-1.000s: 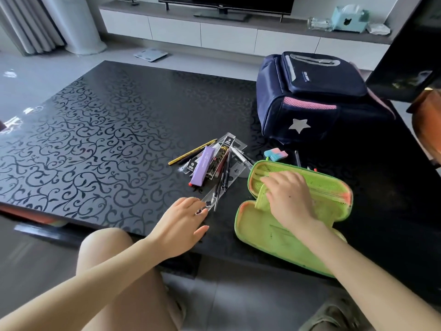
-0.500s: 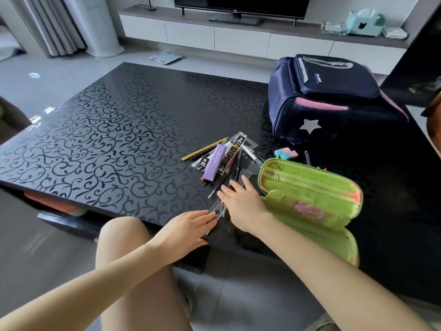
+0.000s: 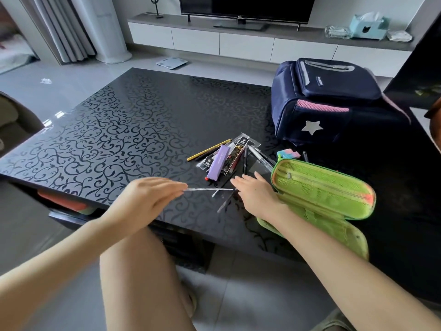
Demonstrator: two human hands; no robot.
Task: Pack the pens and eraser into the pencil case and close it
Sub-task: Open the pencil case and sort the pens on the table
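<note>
The green pencil case (image 3: pixel 322 189) is seen open right of centre, on the near right part of the black patterned worktop (image 3: pixel 119 139). Its mesh-lined lid is stood up and its base is laid toward the lower right. The pens (image 3: pixel 229 158) are heaped just left of the lid, at the frame's centre, with a yellow pencil (image 3: pixel 210 150) and a purple packet (image 3: pixel 217 166) among them. The pastel eraser (image 3: pixel 288 154) is placed just beyond the lid's upper left corner.

A thin clear pen (image 3: pixel 210 189), blurred, is seen lying level between the two hands, below the heap. Its left end is met by the left hand (image 3: pixel 148 199), whose fingers are stretched out together; whether the pen is pinched there cannot be told. Its right end reaches the right hand (image 3: pixel 255 194), which is spread flat with straight fingers just beside the case. A dark pen (image 3: pixel 225 203) is seen slanting beneath the clear one.

A navy backpack (image 3: pixel 334 103) is set at the upper right of the worktop, behind the eraser. A television (image 3: pixel 245 5) is seen at the top edge.
</note>
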